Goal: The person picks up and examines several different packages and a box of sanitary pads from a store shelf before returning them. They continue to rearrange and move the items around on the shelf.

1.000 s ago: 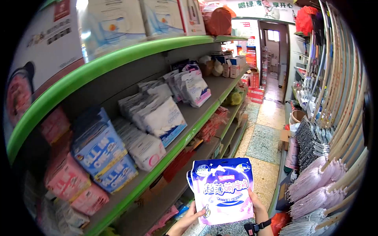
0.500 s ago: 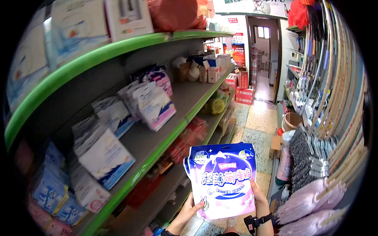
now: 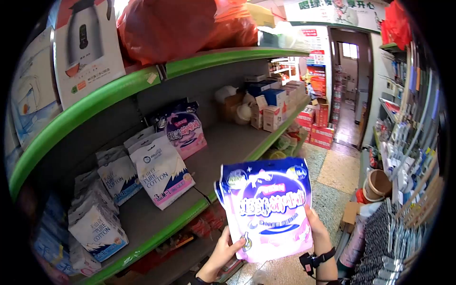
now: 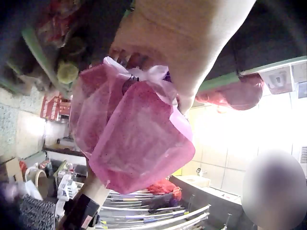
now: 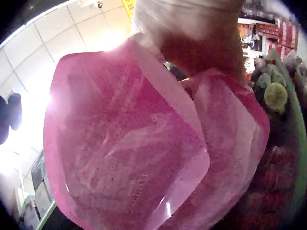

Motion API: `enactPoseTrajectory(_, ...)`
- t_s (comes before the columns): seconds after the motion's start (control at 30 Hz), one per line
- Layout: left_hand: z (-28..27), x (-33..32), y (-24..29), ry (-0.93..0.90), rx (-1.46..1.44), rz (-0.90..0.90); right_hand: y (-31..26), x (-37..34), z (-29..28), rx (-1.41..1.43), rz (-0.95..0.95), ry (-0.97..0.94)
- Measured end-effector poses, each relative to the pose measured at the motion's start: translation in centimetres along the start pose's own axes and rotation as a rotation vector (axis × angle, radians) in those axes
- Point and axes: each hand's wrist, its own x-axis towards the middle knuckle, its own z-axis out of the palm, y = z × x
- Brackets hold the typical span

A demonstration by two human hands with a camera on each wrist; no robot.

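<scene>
Both hands hold up two stacked purple-and-pink plastic packs in the head view. The front pack (image 3: 270,213) faces me with large white lettering, and the edge of a second pack (image 3: 219,192) shows behind it at left. My left hand (image 3: 222,254) grips the lower left corner, thumb on the front. At the lower right edge, my right hand (image 3: 319,232) grips the packs, with a black strap on its wrist. From below, the pink pack bottoms (image 4: 144,139) fill the left wrist view. A matching pack (image 3: 187,137) stands on the shelf, behind white PURE COTTON packs (image 3: 161,171).
A green-edged shelf (image 3: 228,175) runs along the left, with small boxes (image 3: 273,111) farther back. Above sit a kettle box (image 3: 85,52) and a red plastic bag (image 3: 166,31). Along the right stand mops (image 3: 375,242) and a brown bucket (image 3: 377,185). The tiled aisle (image 3: 339,168) leads to a doorway.
The view has moved forward along the shelf, so the cotton packs slid left and the matching purple pack came into fuller view. Both hands keep their grip on the packs.
</scene>
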Motion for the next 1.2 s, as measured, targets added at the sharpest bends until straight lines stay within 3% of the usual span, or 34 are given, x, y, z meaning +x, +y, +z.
enactPoseTrajectory(0.3, -3.3, 10.0, 6.0, 0.153, 0.187, 0.175, -6.3, 15.9, 3.8, -0.012, -0.113, -0.259)
enactPoseTrajectory(0.4, -3.5, 11.8, 7.1, 0.196, 0.172, 0.14, -6.4, 19.7, 4.2, -0.012, -0.074, -0.319)
enactPoseTrajectory(0.5, -4.1, 13.6, 6.9, 0.269, 0.188, 0.239, -5.6, 24.0, 4.4, -0.011, -0.065, -0.405)
enactPoseTrajectory(0.67, -6.4, 16.0, 8.7, 0.288, 0.231, 0.062, -6.0, 30.3, 7.1, 0.036, 0.018, -0.518)
enactPoseTrajectory(0.7, -6.1, 16.3, 9.4, 0.353, 0.232, 0.147, -5.5, 32.4, 7.2, 0.047, 0.042, -0.567)
enactPoseTrajectory(0.83, -7.6, 18.3, 9.9, 0.447, 0.194, 0.098, -4.3, 37.5, 8.6, -0.016, 0.125, -0.711)
enactPoseTrajectory(0.97, -9.4, 19.7, 7.6, 0.494, 0.15, -0.013, -2.2, 39.2, 9.1, 0.0, 0.2, -0.682)
enactPoseTrajectory(1.07, -9.5, 20.6, 6.5, 0.536, 0.11, 0.086, -2.5, 39.7, 9.2, 0.025, 0.282, -0.591)
enactPoseTrajectory(1.1, -10.3, 21.2, 5.6, 0.58, -0.068, 0.083, -2.2, 39.9, 9.0, 0.024, 0.291, -0.595)
enactPoseTrajectory(1.2, -11.0, 22.6, 6.1, 0.53, -0.318, 0.191, -1.3, 40.7, 8.3, 0.05, 0.097, -0.584)
